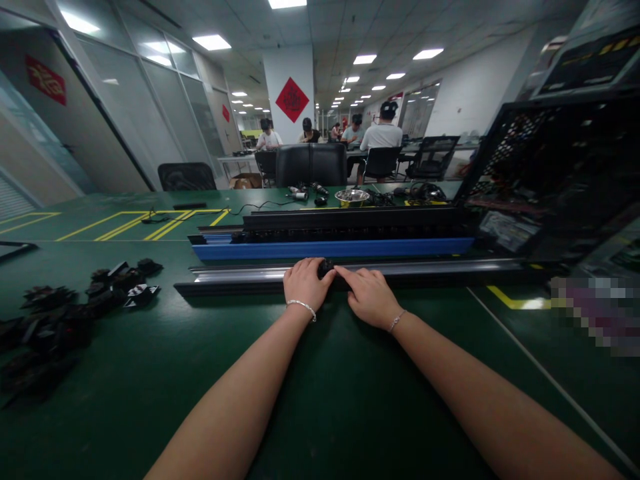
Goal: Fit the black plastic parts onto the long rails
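Your forearms (245, 380) converge toward twelve o'clock: left hand (306, 283) clamped on a black part (326, 267) at the rail (430, 270), right hand (371, 295) at three o'clock, grip unclear; hold it square.

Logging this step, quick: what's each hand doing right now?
Left hand: partly curled at the small black part; grip unclear.
Right hand: index finger extended toward it; grip unclear.

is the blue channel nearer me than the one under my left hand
No, the blue channel lies beyond the black channel under your left hand.
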Demonstrator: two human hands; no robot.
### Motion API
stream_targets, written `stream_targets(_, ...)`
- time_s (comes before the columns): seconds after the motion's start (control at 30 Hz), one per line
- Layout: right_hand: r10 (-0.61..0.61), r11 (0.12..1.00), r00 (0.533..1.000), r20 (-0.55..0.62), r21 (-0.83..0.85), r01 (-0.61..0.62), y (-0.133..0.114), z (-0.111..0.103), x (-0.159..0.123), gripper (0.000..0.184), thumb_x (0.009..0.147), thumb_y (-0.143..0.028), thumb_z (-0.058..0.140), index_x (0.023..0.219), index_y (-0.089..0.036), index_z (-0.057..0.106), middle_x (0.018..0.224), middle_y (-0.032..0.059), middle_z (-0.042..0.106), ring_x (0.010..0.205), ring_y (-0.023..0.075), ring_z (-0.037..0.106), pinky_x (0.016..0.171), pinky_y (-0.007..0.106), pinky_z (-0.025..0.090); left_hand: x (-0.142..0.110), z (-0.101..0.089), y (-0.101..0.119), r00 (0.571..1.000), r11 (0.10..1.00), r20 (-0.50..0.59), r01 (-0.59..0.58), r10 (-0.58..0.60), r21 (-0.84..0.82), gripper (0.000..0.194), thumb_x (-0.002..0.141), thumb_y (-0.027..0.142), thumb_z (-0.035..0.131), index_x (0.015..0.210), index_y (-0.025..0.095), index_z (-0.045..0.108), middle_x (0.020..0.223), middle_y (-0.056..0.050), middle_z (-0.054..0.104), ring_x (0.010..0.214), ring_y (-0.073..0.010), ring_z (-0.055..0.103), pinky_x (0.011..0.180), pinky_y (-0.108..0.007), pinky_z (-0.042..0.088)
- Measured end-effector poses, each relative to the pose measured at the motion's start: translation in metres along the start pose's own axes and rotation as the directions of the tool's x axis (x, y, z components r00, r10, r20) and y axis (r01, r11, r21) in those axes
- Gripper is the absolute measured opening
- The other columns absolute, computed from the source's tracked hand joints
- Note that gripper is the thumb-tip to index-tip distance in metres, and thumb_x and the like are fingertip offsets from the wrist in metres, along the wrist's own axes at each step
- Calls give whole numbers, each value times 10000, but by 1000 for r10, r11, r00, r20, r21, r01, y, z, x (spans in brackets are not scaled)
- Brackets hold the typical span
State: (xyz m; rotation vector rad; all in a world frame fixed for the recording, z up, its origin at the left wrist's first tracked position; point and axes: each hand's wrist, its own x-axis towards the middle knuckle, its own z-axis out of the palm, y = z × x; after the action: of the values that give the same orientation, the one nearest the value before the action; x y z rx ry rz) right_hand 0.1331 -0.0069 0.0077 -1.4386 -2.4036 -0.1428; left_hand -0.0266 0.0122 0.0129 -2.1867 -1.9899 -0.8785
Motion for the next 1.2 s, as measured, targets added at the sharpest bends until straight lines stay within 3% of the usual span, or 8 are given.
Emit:
stream_targets(0.2,-39,999,999,-33,-5,39,3,2,-2,614,755,-170,449,1364,-174,373,1371,75,468,1093,220,472,884,372,308,1,-2,1,1000,1000,-2,14,-14,-1,319,811,454,524,1059,270,606,1145,-10,644,1106,-207,529,948,-364,359)
stream_targets(0.7,-45,999,998,-37,4,45,5,3,-2,524,775,-194,461,1298,-195,450,1306,71,527,1094,216,482,892,371,314,3,-3,-10,999,999,-20,35,-34,39,313,797,436,504,1028,254,613,1094,-35,666,1079,-206,550,1017,-399,288)
stream_targets(1.03,-40,999,998,-38,-4,40,7,4,-2,510,783,-192,450,1292,-197,462,1269,79,552,1091,217,482,895,368,315,7,-11,-21,998,996,18,60,-62,70,316,782,426,517,1024,253,623,1115,-46,660,1086,-217,552,1006,-409,309)
stream_targets(1.2,-42,999,998,-45,7,43,7,4,-2,488,785,-187,444,1271,-193,482,1247,70,566,1075,210,487,898,362,314,8,-14,-27,1000,995,17,15,-17,96,326,783,427,516,1024,238,626,1084,-58,671,1036,-216,581,954,-380,363)
